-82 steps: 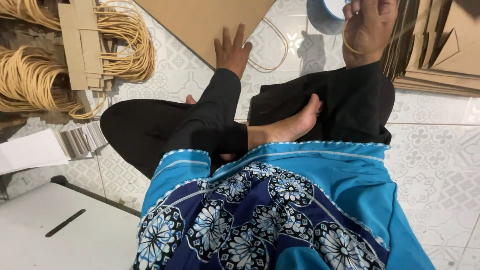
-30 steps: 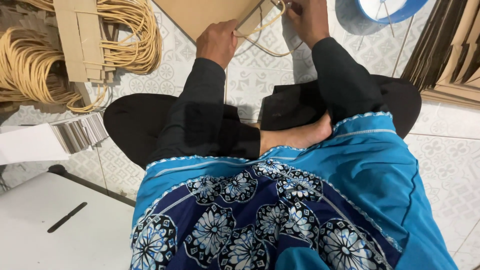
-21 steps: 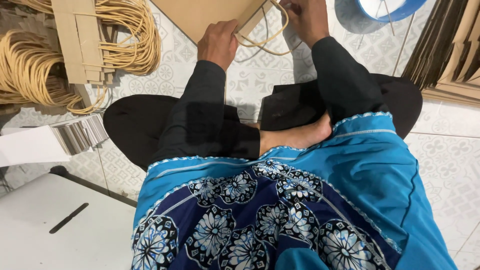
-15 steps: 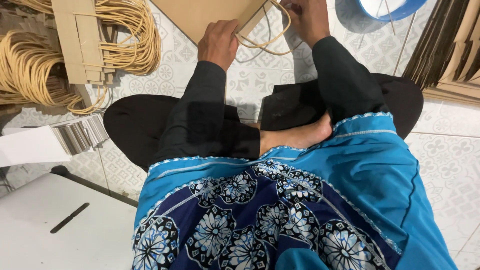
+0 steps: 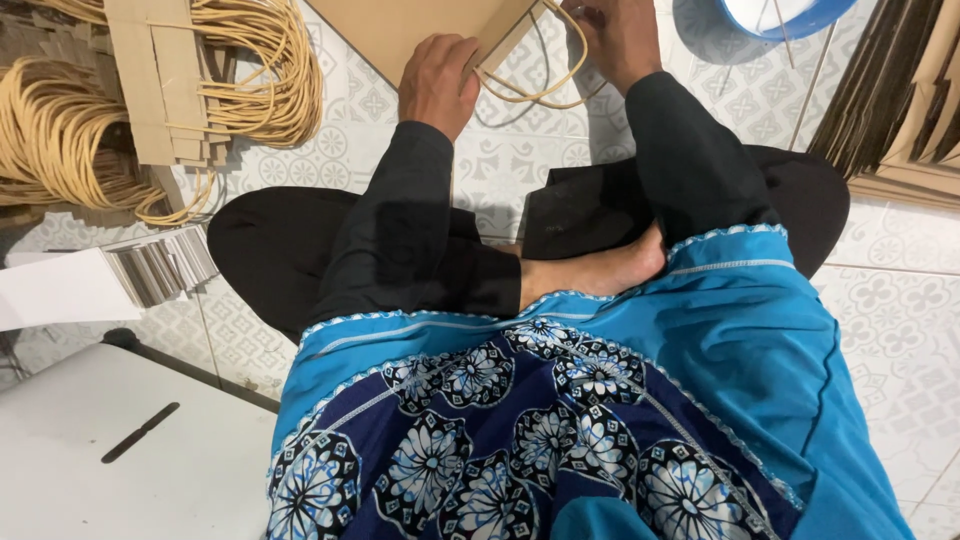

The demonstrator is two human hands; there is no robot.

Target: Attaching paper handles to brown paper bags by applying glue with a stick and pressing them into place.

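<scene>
Brown paper bag (image 5: 420, 25) lies flat on the tiled floor (image 5: 880, 330) at the far middle of the scene, straight ahead of the seated person's crossed legs, where both arms reach it without leaning. Its tan cord handle (image 5: 535, 85) loops off the near right corner toward the knees, so the loop hangs free of the sheet and the ends sit under the fingers. The left hand (image 5: 440, 85) is curled with its fingertips pressed on the bag's near edge just beside the handle, which looks like a way to pin the paper flat. The right hand (image 5: 620, 35) is closed at the loop's far right end, seemingly pinching the cord there, though the top of the frame cuts off the grip. The two hands sit near each other with the loop between them. At far left, coils of the same tan cord (image 5: 60, 130) and cardboard strips (image 5: 150, 70) lie within arm's reach. A stack of small cards (image 5: 165, 265) rests nearer on the left. A blue-rimmed bowl (image 5: 790, 15) sits far right, beside stacked folded brown bags (image 5: 900, 110).
</scene>
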